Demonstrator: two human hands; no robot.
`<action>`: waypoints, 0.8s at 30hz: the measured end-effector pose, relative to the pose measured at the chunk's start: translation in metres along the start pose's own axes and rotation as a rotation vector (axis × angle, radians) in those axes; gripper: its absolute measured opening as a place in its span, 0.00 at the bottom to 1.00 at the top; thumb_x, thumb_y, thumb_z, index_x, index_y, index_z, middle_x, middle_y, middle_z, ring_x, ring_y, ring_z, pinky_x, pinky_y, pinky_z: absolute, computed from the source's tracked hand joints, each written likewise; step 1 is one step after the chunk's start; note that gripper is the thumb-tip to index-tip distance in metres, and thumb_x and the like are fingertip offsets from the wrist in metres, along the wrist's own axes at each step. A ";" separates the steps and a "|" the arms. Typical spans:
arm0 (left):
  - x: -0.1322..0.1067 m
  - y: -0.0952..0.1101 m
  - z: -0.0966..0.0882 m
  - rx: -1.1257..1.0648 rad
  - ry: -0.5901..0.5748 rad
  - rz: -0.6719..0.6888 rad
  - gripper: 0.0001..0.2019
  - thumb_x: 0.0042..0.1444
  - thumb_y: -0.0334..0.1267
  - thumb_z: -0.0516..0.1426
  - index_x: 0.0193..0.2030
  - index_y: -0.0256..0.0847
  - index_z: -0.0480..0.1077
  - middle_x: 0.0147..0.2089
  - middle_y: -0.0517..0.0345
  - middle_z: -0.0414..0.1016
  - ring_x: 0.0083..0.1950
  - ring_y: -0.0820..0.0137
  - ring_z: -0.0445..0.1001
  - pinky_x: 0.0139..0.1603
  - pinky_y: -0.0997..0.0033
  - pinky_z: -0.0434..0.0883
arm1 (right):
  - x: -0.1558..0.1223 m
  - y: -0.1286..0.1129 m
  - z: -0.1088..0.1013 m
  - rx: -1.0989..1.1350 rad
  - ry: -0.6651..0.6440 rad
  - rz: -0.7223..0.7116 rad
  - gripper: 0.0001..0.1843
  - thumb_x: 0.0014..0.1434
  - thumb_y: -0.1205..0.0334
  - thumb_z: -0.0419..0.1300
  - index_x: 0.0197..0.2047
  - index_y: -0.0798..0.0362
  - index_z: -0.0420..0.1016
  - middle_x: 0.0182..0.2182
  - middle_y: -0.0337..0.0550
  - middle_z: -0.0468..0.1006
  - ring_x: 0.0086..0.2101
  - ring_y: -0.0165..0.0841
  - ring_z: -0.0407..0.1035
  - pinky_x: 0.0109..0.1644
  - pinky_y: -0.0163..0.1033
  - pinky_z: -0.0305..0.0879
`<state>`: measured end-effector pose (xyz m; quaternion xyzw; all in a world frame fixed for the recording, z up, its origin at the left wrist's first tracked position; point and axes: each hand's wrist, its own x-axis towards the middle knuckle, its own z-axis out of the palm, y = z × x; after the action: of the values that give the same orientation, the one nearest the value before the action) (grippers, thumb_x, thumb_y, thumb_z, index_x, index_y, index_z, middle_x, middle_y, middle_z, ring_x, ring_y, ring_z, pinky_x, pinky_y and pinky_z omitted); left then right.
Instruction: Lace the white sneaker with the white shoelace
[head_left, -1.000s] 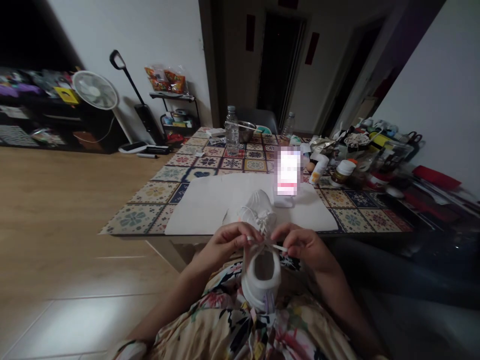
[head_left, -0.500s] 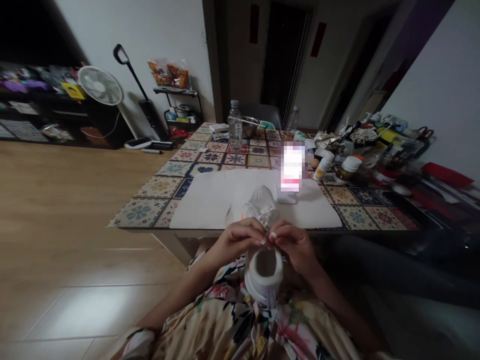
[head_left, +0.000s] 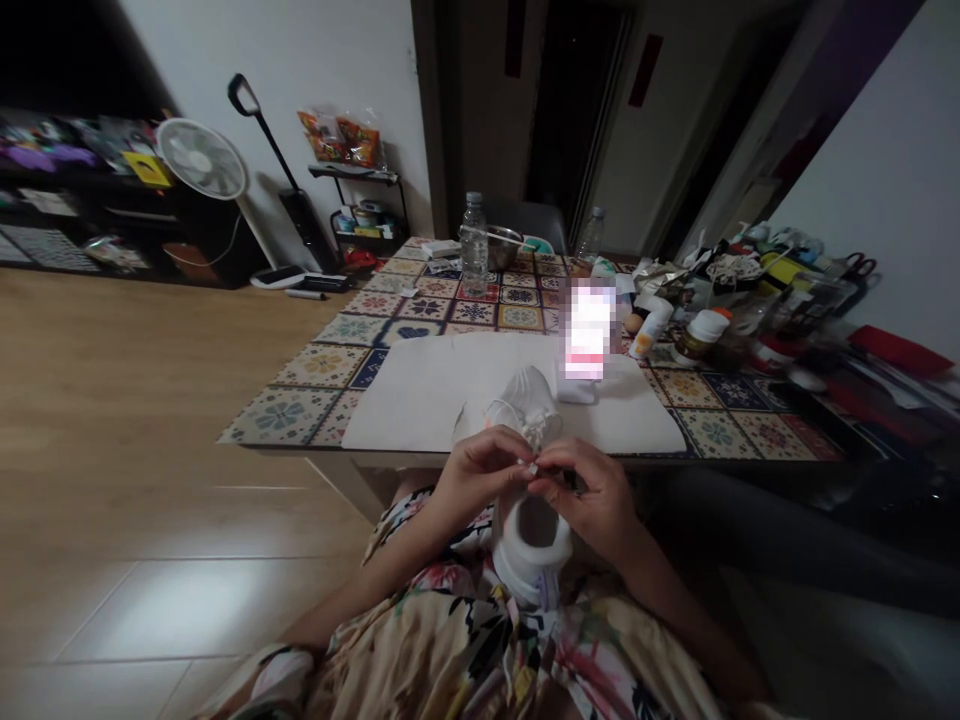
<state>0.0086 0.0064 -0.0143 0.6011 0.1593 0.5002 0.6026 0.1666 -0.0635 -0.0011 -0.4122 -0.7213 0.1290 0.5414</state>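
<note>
Hands [head_left: 480, 472] [head_left: 592, 492] closer over shoe [head_left: 519, 565], near table edge [head_left: 300, 448].

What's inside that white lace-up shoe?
Inside the white lace-up shoe, only shadowy greyish lining shows. The white upper covers the toe space, so I can't see there. The bare left hand and bare right hand partly hide the middle.

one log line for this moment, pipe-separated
left hand: pinching white lace | right hand: pinching white lace | white shoe: pointing forward, between hands

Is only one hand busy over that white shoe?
No: the left hand and right hand are close together above the white shoe.
</note>
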 end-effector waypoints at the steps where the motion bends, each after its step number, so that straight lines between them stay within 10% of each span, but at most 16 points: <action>1: -0.001 0.000 0.001 -0.005 0.005 -0.003 0.13 0.44 0.43 0.71 0.25 0.37 0.77 0.27 0.57 0.75 0.31 0.72 0.72 0.36 0.73 0.69 | 0.000 -0.001 0.000 -0.006 0.010 0.008 0.02 0.61 0.62 0.64 0.37 0.49 0.75 0.32 0.41 0.79 0.34 0.32 0.74 0.40 0.36 0.71; 9: -0.005 0.000 0.002 0.007 -0.044 -0.135 0.17 0.44 0.46 0.71 0.25 0.36 0.72 0.27 0.58 0.74 0.31 0.72 0.71 0.35 0.74 0.68 | -0.006 0.007 0.009 0.056 0.156 0.115 0.02 0.62 0.65 0.60 0.37 0.49 0.71 0.29 0.37 0.75 0.30 0.30 0.71 0.34 0.34 0.70; 15: -0.003 0.004 0.002 -0.045 0.011 -0.197 0.18 0.41 0.46 0.72 0.26 0.36 0.72 0.26 0.60 0.73 0.29 0.75 0.68 0.32 0.76 0.65 | -0.001 0.001 -0.003 -0.215 -0.046 -0.046 0.13 0.61 0.67 0.60 0.49 0.47 0.74 0.42 0.46 0.78 0.45 0.38 0.72 0.50 0.45 0.70; 24: -0.002 0.007 -0.002 0.072 0.057 -0.217 0.13 0.39 0.42 0.73 0.24 0.36 0.78 0.26 0.57 0.78 0.31 0.71 0.73 0.35 0.73 0.69 | 0.000 0.005 -0.005 -0.142 -0.044 0.010 0.03 0.61 0.65 0.62 0.34 0.50 0.74 0.34 0.42 0.75 0.40 0.36 0.69 0.45 0.44 0.66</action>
<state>0.0034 0.0039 -0.0092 0.5870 0.2583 0.4427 0.6267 0.1734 -0.0619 -0.0022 -0.4501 -0.7382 0.0893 0.4944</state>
